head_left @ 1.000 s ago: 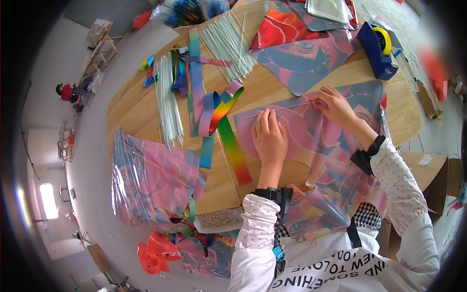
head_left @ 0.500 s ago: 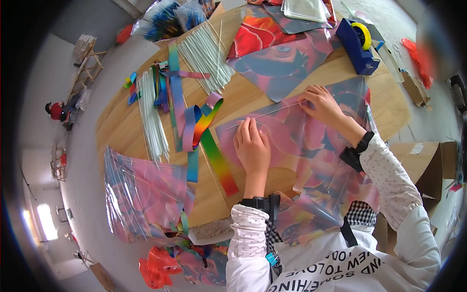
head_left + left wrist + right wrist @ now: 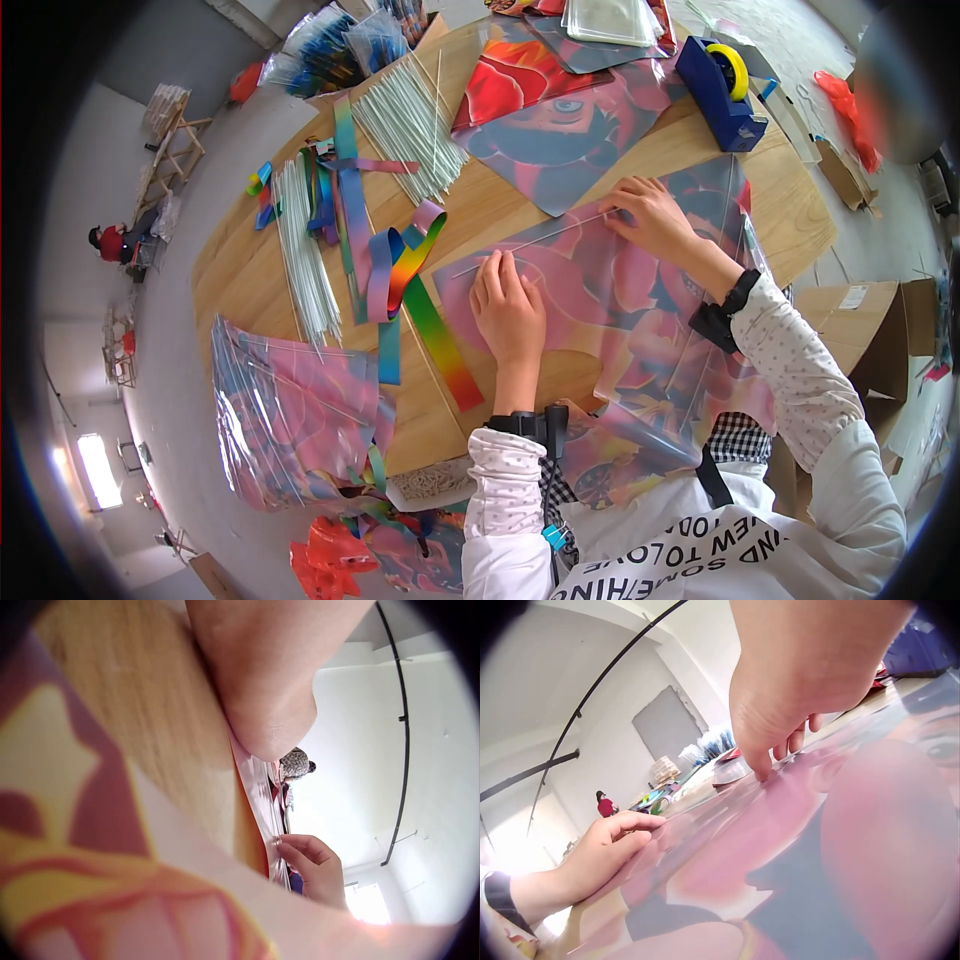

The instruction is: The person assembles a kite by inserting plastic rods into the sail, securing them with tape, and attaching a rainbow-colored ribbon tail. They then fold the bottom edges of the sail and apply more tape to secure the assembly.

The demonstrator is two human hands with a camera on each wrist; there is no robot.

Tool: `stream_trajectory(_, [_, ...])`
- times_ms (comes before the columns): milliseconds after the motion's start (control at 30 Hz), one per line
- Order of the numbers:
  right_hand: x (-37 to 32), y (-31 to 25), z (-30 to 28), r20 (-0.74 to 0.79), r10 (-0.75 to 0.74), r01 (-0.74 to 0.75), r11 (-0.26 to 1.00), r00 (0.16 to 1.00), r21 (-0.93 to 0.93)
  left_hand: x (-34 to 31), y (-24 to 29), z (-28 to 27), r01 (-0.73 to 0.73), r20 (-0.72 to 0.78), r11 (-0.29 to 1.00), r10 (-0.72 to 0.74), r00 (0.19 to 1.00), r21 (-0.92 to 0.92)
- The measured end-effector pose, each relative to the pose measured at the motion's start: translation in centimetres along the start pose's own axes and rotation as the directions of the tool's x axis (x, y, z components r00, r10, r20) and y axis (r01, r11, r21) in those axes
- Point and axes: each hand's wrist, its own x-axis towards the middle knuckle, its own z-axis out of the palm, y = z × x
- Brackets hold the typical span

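Note:
A large printed sheet (image 3: 570,290), pink and blue-grey like a kite sail, lies over the table's near side and onto the person's lap. Along its far edge runs a thin white rod (image 3: 560,234). My left hand (image 3: 510,315) rests over the rod near its left end, fingers straight, thumb apart from them. Farther right, my right hand (image 3: 655,225) pinches the rod at the sheet's edge between thumb and fingers. The left wrist view shows this pinch by the right hand (image 3: 315,866) from the side; sheet and forearm fill much of that view.
Bundles of white rods (image 3: 405,130) and rainbow ribbons (image 3: 440,345) lie left of the sheet. A blue tape dispenser (image 3: 705,90) stands at the back right, beside another printed sheet (image 3: 540,165). Folded printed sheets (image 3: 290,410) hang over the left edge. A cardboard box (image 3: 850,320) stands at right.
The head view has shifted, so the table and both hands appear farther left. Both hands stay at the rod, with little change in their places along it.

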Motion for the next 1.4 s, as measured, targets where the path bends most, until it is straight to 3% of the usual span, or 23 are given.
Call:
stream_trajectory(600, [-0.2,0.2,-0.2,-0.042,0.057,-0.057,0.998,0.997,0.017,0.0,-0.1,0.1,0.002,0.006,1.0,-0.002,1.0,0.007])
stream_trajectory(800, [-1.9,-1.0,0.3,-0.127,0.06,-0.072,0.994,0.99,-0.088,-0.1,0.0,0.0,0.009,0.011,1.0,-0.009,1.0,-0.001])
stream_trajectory(1000, [-5.1,-3.6,0.8,-0.066,0.059,-0.059,0.998,0.996,0.0,-0.1,-0.1,0.1,-0.018,-0.008,1.0,0.018,1.0,0.008])
stream_trajectory(1400, [-5.4,-2.6,2.0,-0.112,0.165,-0.179,0.975,0.98,-0.134,-0.1,-0.1,0.1,-0.034,0.02,0.999,0.034,0.999,0.026])
